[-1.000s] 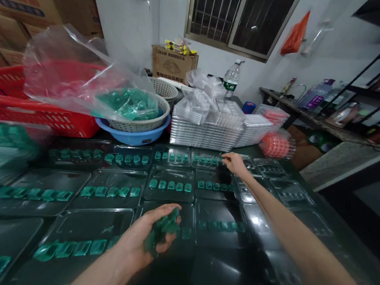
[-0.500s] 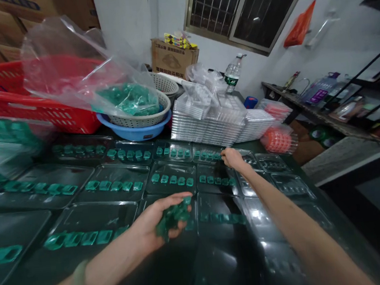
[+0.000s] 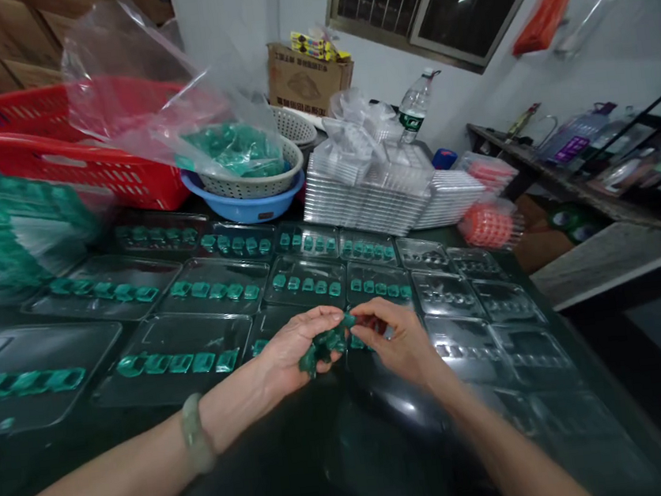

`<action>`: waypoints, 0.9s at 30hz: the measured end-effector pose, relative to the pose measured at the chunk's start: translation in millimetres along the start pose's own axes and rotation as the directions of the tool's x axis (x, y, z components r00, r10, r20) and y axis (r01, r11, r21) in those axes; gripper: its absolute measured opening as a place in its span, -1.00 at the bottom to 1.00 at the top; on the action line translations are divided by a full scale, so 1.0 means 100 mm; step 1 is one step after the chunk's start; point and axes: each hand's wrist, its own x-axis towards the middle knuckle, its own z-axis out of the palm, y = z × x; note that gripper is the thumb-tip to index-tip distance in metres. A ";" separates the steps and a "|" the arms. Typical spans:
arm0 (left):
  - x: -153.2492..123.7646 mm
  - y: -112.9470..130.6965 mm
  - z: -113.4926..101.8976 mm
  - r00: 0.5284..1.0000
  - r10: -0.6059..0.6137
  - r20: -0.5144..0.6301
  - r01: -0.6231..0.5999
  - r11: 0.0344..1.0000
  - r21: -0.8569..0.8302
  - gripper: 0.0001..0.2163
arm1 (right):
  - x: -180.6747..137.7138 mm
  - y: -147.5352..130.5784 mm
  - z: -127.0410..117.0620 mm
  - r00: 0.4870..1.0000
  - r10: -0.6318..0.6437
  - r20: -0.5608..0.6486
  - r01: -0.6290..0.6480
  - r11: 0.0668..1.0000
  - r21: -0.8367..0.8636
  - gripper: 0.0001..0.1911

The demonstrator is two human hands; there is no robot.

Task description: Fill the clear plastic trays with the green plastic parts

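Note:
My left hand [image 3: 294, 351] is cupped round a small heap of green plastic pieces [image 3: 325, 346], held above the dark table. My right hand [image 3: 393, 338] meets it from the right, its fingertips pinched on one green piece at the top of the heap. Beneath and beyond both hands lie several clear plastic trays [image 3: 306, 276], most holding a row of green pieces. The trays to the right [image 3: 474, 263] show no green pieces.
A white colander of green pieces [image 3: 243, 162] sits in a blue basin under a clear bag, by a red crate [image 3: 67, 166]. Stacked clear trays [image 3: 372, 195], a water bottle [image 3: 415, 111] and a cardboard box [image 3: 305, 84] stand behind. A shelf runs along the right wall.
My right hand has drawn back from the far row of trays to the heap in my left hand. My left hand has risen slightly and shifted right.

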 end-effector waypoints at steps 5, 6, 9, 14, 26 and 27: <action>-0.06 -0.03 0.08 0.999 0.033 0.002 -0.033 0.998 0.060 -0.77 | -0.09 0.02 0.01 0.999 0.012 -0.032 -0.015 0.996 -0.084 -0.89; -0.08 -0.02 0.10 0.999 0.038 -0.002 -0.038 0.996 0.075 -0.75 | -0.10 0.03 0.01 0.999 0.035 -0.037 -0.038 0.997 -0.074 -0.90; -0.12 -0.01 0.13 0.998 0.044 -0.034 -0.039 0.991 0.130 -0.69 | -0.12 0.05 0.04 0.988 0.151 -0.012 -0.150 0.986 0.072 -0.90; -0.12 -0.05 0.15 0.988 0.121 -0.093 -0.094 0.962 0.257 -0.67 | -0.12 0.13 0.10 0.916 0.376 0.139 -0.400 0.825 0.399 -0.81; -0.13 -0.09 0.13 0.981 0.127 -0.147 -0.065 0.928 0.368 -0.65 | -0.11 0.21 0.13 0.863 0.392 0.319 -0.504 0.627 0.594 -0.80; -0.14 -0.08 0.13 0.983 0.126 -0.136 -0.066 0.925 0.374 -0.66 | -0.10 0.21 0.13 0.867 0.380 0.324 -0.498 0.626 0.600 -0.81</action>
